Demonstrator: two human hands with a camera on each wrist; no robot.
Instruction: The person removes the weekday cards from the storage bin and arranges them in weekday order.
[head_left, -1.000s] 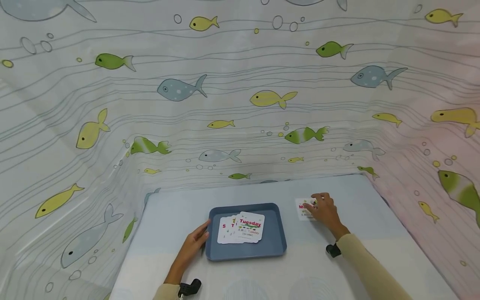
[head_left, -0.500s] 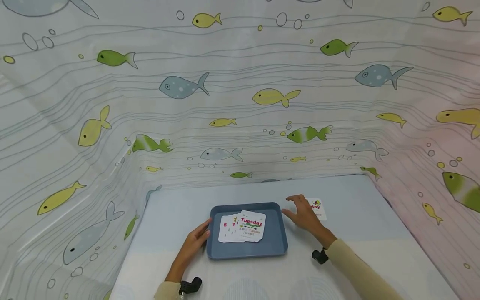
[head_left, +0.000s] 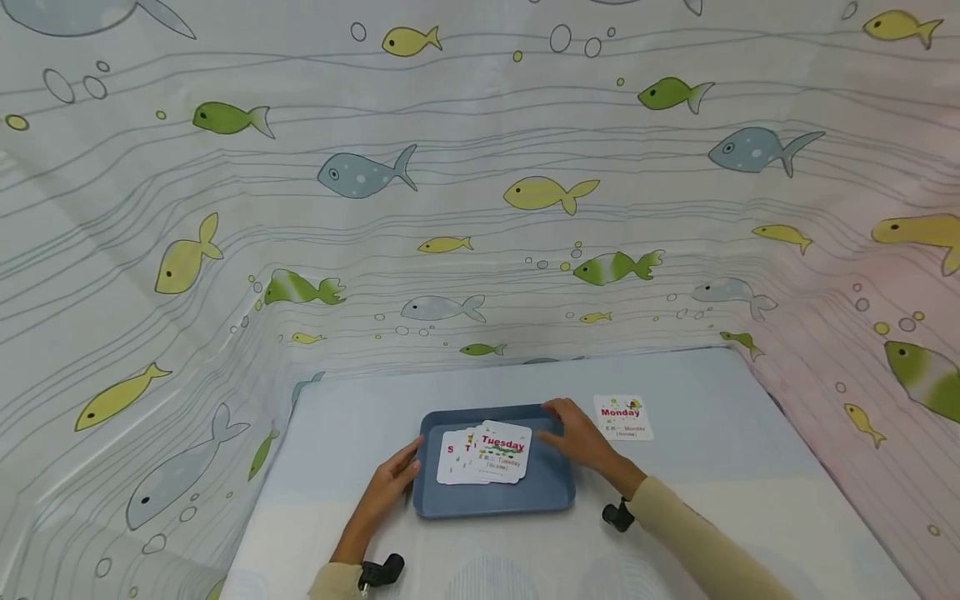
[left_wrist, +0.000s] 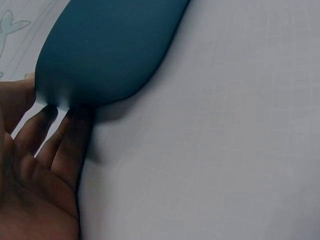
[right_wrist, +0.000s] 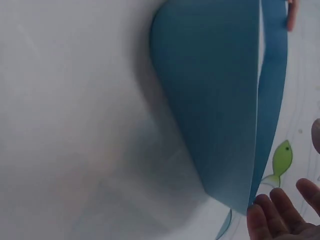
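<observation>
A blue-grey tray (head_left: 495, 502) holds an overlapping group of white cards. A card reading "Tuesday" (head_left: 502, 451) lies on top; only the letters "S" and "T" show on the cards (head_left: 453, 460) beneath. My left hand (head_left: 386, 479) touches the tray's left side, with fairly straight fingers against its outer wall in the left wrist view. My right hand (head_left: 585, 435) is at the tray's right side, its thumb over the inside and its fingers by the far right corner. In the right wrist view, its relaxed fingers (right_wrist: 280, 212) hold nothing. A "Monday" card (head_left: 624, 419) lies flat beyond it.
The pale table (head_left: 352, 408) is backed by a fish-print curtain (head_left: 465, 275) that also runs along both sides. A small black device (head_left: 382, 572) is strapped to the left wrist, another black device (head_left: 618, 517) to the right.
My right hand has left the Monday card and moved leftward to the tray's right side. The Monday card stays on the table, now fully visible. My left hand and the tray cards hold their places.
</observation>
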